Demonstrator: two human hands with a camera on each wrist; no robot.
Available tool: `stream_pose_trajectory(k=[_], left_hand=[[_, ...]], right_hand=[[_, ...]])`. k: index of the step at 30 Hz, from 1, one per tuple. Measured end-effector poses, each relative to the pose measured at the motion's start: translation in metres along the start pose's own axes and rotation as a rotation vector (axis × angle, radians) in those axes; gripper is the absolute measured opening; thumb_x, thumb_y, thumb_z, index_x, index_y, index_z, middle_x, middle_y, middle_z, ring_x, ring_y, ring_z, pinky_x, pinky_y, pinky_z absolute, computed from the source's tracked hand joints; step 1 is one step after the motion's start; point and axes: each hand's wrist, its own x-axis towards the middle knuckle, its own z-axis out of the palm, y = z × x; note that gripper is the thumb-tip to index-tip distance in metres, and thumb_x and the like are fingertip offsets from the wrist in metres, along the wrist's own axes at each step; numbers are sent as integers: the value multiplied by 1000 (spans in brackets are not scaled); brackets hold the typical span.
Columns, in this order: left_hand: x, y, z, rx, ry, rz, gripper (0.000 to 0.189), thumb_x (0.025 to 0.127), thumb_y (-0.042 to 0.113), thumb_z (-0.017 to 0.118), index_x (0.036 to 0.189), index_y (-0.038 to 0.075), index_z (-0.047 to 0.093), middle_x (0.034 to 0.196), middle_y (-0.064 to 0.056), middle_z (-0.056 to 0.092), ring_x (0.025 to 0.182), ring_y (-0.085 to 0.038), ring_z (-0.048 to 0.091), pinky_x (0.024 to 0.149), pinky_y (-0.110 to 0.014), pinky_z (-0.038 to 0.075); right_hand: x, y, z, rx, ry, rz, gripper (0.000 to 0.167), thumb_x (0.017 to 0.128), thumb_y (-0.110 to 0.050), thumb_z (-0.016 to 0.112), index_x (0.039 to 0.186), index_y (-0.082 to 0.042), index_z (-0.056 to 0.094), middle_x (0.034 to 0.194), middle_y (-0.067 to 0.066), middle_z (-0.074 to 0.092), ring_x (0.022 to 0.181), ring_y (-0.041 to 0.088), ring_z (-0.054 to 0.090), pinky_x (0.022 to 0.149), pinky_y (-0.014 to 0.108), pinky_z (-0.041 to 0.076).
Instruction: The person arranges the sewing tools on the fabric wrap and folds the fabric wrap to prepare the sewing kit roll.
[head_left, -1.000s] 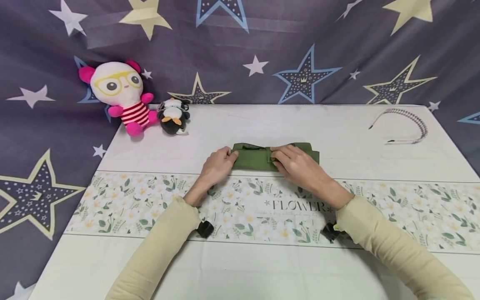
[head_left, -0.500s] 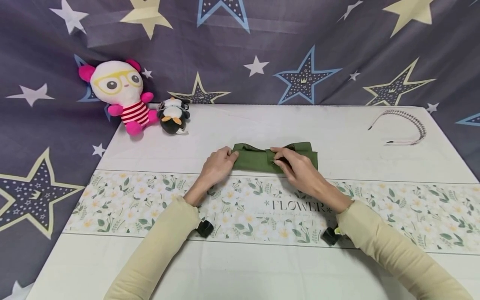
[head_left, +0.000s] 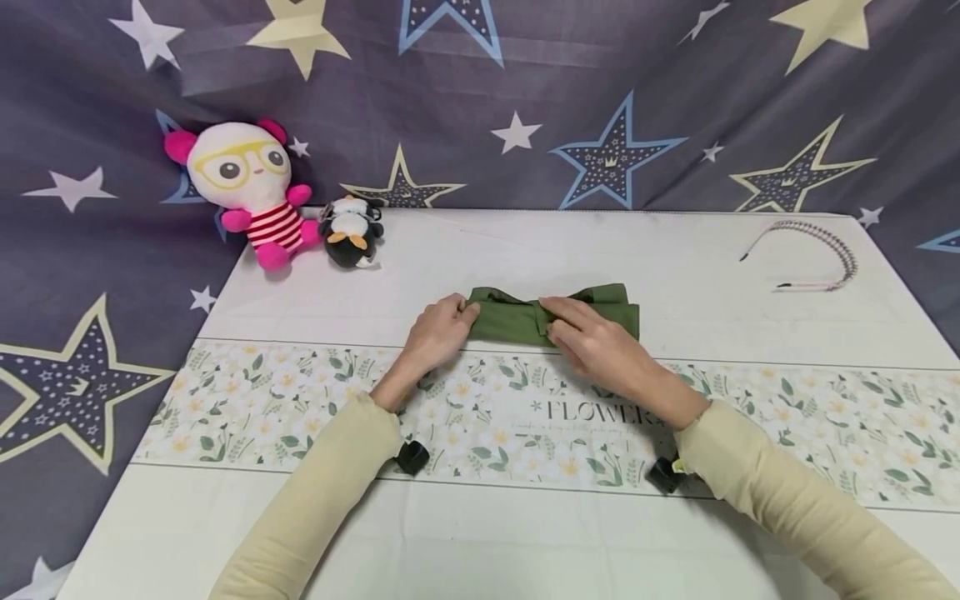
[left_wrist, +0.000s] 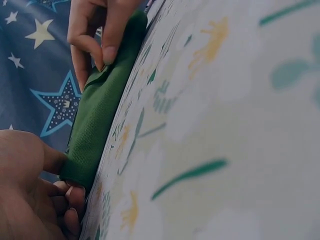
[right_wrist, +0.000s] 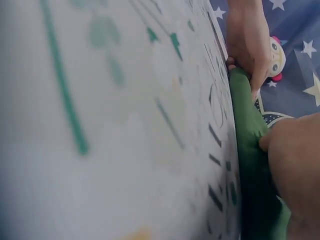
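A folded green cloth bundle (head_left: 506,323) lies lengthwise on the table just beyond the flower-printed strip, its upper edge gaping slightly in a loop. My left hand (head_left: 437,333) pinches its left end, thumb in front and the fingers tucked behind and under, as the left wrist view shows. Across the bundle's middle runs a narrow green tab (left_wrist: 97,76). With thumb and fingertips, my right hand (head_left: 603,346) holds this tab against the front of the bundle. In the right wrist view, the back of my right hand hides part of the cloth (right_wrist: 247,145).
A pink-and-white plush toy (head_left: 251,196) and a small penguin plush (head_left: 350,233) sit at the back left. At the back right lies a headband (head_left: 843,250). A star-patterned curtain (head_left: 450,100) hangs behind the white table (head_left: 420,542).
My right fingers lifted slightly off the tab, then settled back on it, thumb lower. The upper edge of the bundle shows more openly. My left hand has stayed at the left end.
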Motion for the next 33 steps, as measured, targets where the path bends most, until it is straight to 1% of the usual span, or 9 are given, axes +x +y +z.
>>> stream_pose_trajectory(k=[2,6,9,12,14,22,25,31,33], left_hand=[[0,1,1,-1,-4,2,35,112,30,43,89,7,55,66,-2,43,55,-16,36,55,-32,33],[1,1,1,-4,-5,1,35,112,30,43,90,7,55,67,-2,44,55,-17,36,56,-33,34],[1,2,1,-6,-4,2,35,113,30,43,90,6,55,67,-3,44,56,-17,36,56,-33,34],[1,2,1,-4,-11,6,35,113,30,42,90,6,55,68,-3,44,56,-17,37,57,-33,34],[1,3,1,-5,-16,10,35,113,30,42,91,6,55,68,-3,44,56,-17,37,57,-33,34],[1,3,0,13,-11,15,34,113,31,41,95,6,55,73,-6,48,59,-19,39,59,-35,35],[0,2,-1,23,-11,20,33,113,31,40,96,6,55,75,-7,48,60,-20,39,60,-35,35],[-1,0,-1,32,5,38,31,114,30,40,98,7,53,75,-7,46,61,-20,37,60,-35,33],[-1,-1,-1,33,7,43,30,114,30,40,99,7,53,75,-7,46,61,-20,37,60,-35,33]], right_hand=[[0,-4,-4,-82,-37,-31,18,89,6,77,105,7,70,139,31,56,128,44,57,80,43,60],[0,-12,-9,-308,-144,-76,32,90,-6,81,115,11,72,142,33,53,130,44,55,90,45,57],[2,-15,-10,-407,-194,-76,35,93,-13,80,117,11,72,144,32,52,131,43,54,90,45,57],[3,-16,-10,-411,-190,-55,35,93,-15,80,116,11,73,142,32,53,130,42,56,85,45,58],[3,-15,-10,-404,-183,-46,36,94,-16,79,117,11,73,141,32,54,128,42,57,84,44,59],[8,-13,-13,-372,-199,-21,39,97,-19,74,120,12,71,141,31,54,127,41,57,90,43,57],[10,-15,-13,-396,-220,-23,40,98,-21,73,120,12,71,141,31,54,127,41,57,87,41,58],[13,-19,-11,-501,-271,-61,43,99,-24,73,122,12,70,140,32,53,126,41,56,77,36,59],[13,-20,-11,-505,-273,-61,43,98,-24,74,121,12,70,140,32,52,125,42,56,76,35,59]])
